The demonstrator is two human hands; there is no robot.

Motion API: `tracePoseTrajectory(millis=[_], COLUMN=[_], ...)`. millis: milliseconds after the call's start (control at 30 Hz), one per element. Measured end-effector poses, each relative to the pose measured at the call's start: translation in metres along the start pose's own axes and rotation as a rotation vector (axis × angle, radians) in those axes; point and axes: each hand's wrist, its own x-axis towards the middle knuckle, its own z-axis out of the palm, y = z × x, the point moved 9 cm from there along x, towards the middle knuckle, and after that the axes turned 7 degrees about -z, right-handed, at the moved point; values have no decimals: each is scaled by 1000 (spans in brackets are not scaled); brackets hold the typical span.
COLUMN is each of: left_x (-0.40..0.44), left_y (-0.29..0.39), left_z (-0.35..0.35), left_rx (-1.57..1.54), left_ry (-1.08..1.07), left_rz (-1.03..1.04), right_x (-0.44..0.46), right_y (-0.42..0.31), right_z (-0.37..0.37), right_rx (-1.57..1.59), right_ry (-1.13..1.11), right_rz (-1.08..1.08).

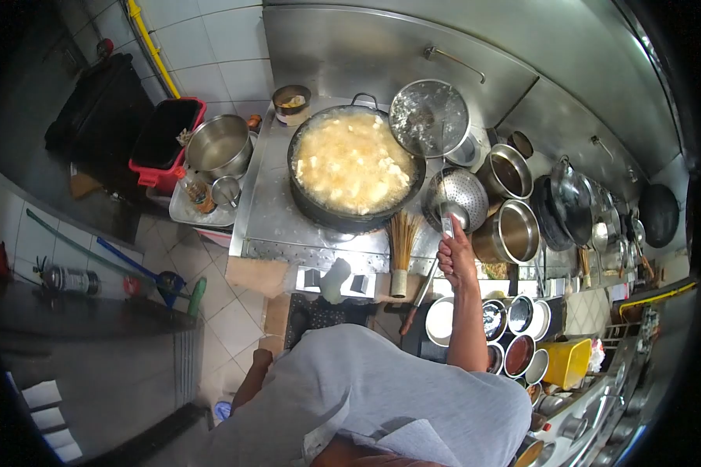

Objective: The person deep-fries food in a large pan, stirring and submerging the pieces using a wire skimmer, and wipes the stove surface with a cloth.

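Observation:
My right hand (457, 254) is closed around a handle at the right of the stove. The handle lines up with a round mesh skimmer (429, 117), which overlaps the wok's right rim with pale bits on its mesh. Near the same hand is a perforated metal strainer (446, 185). Pale pieces bubble in yellowish foaming oil (354, 159) inside a large black wok (297, 191). Low beside my body hangs my left hand (262, 359), away from the stove. Its fingers are too small and hidden to read.
A bamboo brush (402, 237) lies at the stove's front edge, near a wooden-handled tool (419, 300). Steel pots (516, 231) stand on the right, above several seasoning bowls (519, 354). At left are a steel pot (219, 146), a bottle (195, 191) and a red bin (152, 173).

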Motion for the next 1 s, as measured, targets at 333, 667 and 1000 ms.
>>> tracePoseTrajectory(millis=[333,667,1000], left_x=[-23,-51,-22], left_y=[17,20,1], left_z=[15,38,31], left_rx=[10,-128,-132], left_ry=[165,55,92], left_rz=[-103,-257,-254], right_x=[17,176,221], right_y=[33,-45,-35], right_z=[47,194,248], right_rx=[91,-1262,-1754], right_ry=[-78,-268,-321], right_rz=[133,-1140,-751])
